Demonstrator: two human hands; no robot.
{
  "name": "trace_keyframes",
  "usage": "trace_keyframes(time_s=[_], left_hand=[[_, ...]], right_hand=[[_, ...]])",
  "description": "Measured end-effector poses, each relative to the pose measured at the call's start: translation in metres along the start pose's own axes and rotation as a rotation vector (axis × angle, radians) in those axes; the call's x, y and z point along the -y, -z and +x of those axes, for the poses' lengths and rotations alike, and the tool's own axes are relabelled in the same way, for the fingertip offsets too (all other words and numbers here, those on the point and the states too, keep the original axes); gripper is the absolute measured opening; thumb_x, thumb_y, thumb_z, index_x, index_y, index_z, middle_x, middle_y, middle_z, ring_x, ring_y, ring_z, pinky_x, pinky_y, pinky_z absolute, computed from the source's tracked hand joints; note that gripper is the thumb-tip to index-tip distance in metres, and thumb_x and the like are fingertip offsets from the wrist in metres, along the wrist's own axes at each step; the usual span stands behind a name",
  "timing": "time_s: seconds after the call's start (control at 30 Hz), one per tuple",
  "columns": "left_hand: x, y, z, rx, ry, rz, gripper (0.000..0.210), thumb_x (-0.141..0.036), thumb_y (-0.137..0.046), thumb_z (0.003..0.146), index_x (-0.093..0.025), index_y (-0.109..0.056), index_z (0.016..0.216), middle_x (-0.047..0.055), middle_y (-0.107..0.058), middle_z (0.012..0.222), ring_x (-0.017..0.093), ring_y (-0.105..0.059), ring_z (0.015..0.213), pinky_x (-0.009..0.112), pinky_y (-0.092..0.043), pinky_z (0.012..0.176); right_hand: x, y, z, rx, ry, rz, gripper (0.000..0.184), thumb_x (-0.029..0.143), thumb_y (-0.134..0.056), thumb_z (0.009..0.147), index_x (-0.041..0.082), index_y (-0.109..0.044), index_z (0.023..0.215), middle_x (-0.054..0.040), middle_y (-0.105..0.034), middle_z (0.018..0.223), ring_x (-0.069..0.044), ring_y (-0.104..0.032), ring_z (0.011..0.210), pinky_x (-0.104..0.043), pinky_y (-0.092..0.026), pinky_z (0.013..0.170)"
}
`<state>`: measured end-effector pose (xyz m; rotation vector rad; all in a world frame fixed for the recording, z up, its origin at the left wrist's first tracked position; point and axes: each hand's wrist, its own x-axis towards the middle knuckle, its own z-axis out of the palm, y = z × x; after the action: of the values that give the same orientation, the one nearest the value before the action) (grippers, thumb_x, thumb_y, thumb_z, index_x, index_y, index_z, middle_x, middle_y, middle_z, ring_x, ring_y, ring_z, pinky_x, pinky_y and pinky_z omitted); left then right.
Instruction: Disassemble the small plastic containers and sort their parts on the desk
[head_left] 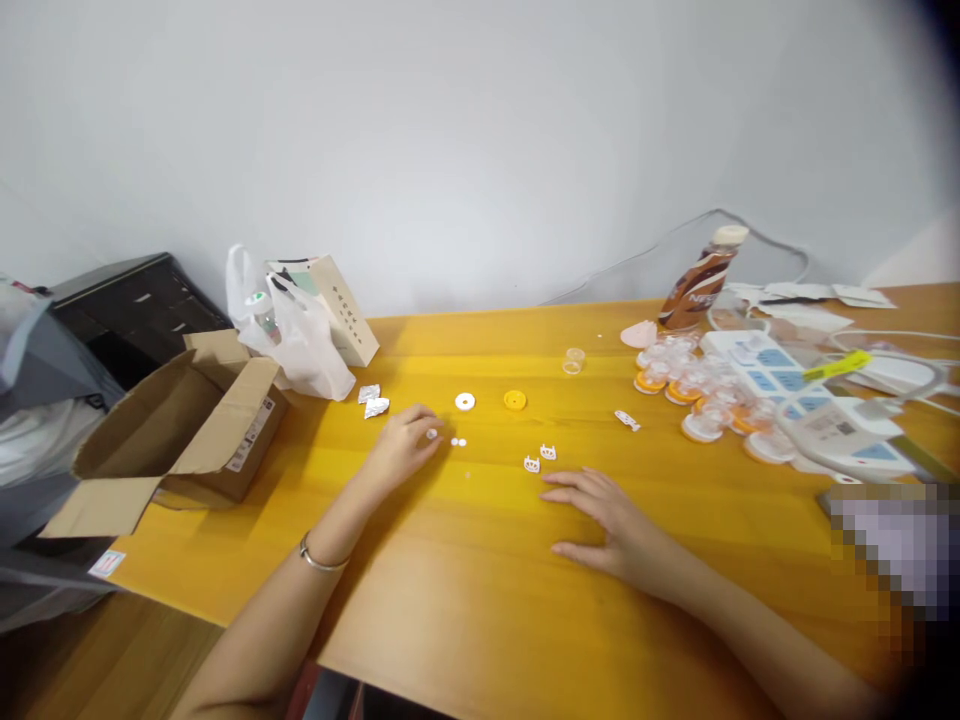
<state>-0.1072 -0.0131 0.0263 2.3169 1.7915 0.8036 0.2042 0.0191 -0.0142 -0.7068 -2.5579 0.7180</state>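
My left hand [401,445] is over the table with thumb and fingers pinched on a small white disc [432,434]. Just right of its fingertips lie two more tiny white discs [458,442]. My right hand [611,520] is open, fingers apart and holding nothing, low over the tabletop. Nearest to it are two small white toothed plastic pieces [540,459]. Farther back lie a white ring [465,401], a round yellow part [515,400] and a clear plastic cup [574,360]. A small white flat piece [628,420] sits off to the right.
An open cardboard box [247,440] and a white plastic bag [315,345] stand at left, near crumpled foil pieces [376,407]. At right are several clear-and-orange round assemblies [701,422], a brown drink bottle [697,285] and a white power strip [840,425] with cables.
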Motion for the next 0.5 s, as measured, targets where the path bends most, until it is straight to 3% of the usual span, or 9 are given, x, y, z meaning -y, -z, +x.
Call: trace_keyframes(time_s=[0.2,0.37,0.5], left_hand=[[-0.030,-0.012,-0.006,0.268,-0.090,-0.141,0.006,-0.022,-0.060,0.080,-0.017,-0.063,0.081,0.003,-0.062,0.081,0.013,-0.060,0.077,0.025,-0.048,0.074],[-0.033,-0.023,-0.006,0.249,-0.085,-0.068,0.012,-0.014,-0.052,0.083,-0.018,-0.062,0.077,0.002,-0.064,0.080,0.013,-0.060,0.074,0.022,-0.047,0.069],[-0.031,-0.021,-0.010,0.214,-0.106,0.063,0.017,-0.012,-0.048,0.082,-0.018,-0.062,0.076,0.003,-0.064,0.076,0.013,-0.060,0.069,0.023,-0.046,0.066]], right_hand=[[0.002,0.001,0.001,0.012,0.003,-0.009,0.037,0.040,-0.063,0.076,0.025,-0.057,0.109,-0.0108,-0.056,0.122,-0.026,-0.050,0.113,-0.050,-0.033,0.099],[0.001,0.000,0.000,-0.018,0.008,-0.001,0.037,0.041,-0.063,0.075,0.026,-0.058,0.108,-0.0101,-0.057,0.121,-0.027,-0.052,0.111,-0.049,-0.035,0.098],[-0.001,-0.001,-0.001,-0.013,0.002,-0.001,0.036,0.040,-0.062,0.075,0.027,-0.058,0.108,-0.0095,-0.056,0.121,-0.026,-0.051,0.112,-0.049,-0.034,0.099]])
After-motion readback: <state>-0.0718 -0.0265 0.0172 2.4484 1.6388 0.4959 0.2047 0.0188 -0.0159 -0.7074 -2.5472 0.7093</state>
